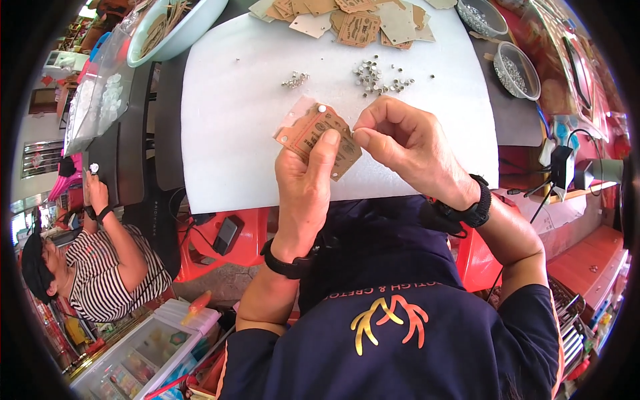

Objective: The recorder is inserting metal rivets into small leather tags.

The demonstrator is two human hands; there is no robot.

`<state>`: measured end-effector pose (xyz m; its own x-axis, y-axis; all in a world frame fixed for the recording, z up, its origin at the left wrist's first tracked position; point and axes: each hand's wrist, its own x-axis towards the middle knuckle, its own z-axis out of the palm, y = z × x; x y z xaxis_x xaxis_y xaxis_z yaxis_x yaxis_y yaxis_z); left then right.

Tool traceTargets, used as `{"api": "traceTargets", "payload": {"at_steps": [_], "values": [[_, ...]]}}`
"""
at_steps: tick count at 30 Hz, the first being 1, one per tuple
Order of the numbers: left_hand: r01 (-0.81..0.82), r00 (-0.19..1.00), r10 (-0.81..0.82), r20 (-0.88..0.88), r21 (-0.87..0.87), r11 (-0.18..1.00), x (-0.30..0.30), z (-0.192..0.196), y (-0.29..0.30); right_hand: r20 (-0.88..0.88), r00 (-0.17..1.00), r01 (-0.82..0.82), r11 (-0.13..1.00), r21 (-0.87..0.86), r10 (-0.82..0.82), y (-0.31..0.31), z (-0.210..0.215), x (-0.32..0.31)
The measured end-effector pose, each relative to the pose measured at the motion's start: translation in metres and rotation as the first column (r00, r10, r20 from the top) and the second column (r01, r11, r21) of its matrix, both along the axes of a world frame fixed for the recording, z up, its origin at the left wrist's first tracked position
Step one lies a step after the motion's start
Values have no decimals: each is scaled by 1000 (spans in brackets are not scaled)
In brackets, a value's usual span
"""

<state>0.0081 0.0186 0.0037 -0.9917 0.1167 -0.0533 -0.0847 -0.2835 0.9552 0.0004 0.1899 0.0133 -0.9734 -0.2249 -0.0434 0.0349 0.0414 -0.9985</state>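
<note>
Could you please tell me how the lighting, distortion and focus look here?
In the head view, the white sheet is brightly lit, little texture showing; in that head view, its sides bow outward and black corners frame the picture; also in the head view, the left hand and right hand look fairly sharp.

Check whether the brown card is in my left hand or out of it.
In: the brown card sits in your left hand, thumb across its printed face, fingers mostly hidden underneath.

A red seat [251,233] and dark table [169,137] stand over greyish floor [233,280].
</note>
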Motion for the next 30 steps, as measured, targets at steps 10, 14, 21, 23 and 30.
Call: {"api": "traceTargets", "payload": {"at_steps": [10,14,21,23,30], "values": [[-22,992,-5,-129,-204,979,2,1,4,61,998,17,1000,-17,-16,0,6,0],[-18,989,-13,-148,-208,978,3,-1,4,46,998,33,999,-2,-33,-1,1,1],[-56,991,31,-131,-194,979,4,1,10,6,998,67,998,-16,-67,-3,-3,3],[-19,990,-16,-141,-249,968,4,-2,6,104,993,53,998,-43,-49,-2,2,2],[-43,984,-3,-179,-248,968,5,1,11,125,990,89,985,-147,-71,-9,-7,5]]}}
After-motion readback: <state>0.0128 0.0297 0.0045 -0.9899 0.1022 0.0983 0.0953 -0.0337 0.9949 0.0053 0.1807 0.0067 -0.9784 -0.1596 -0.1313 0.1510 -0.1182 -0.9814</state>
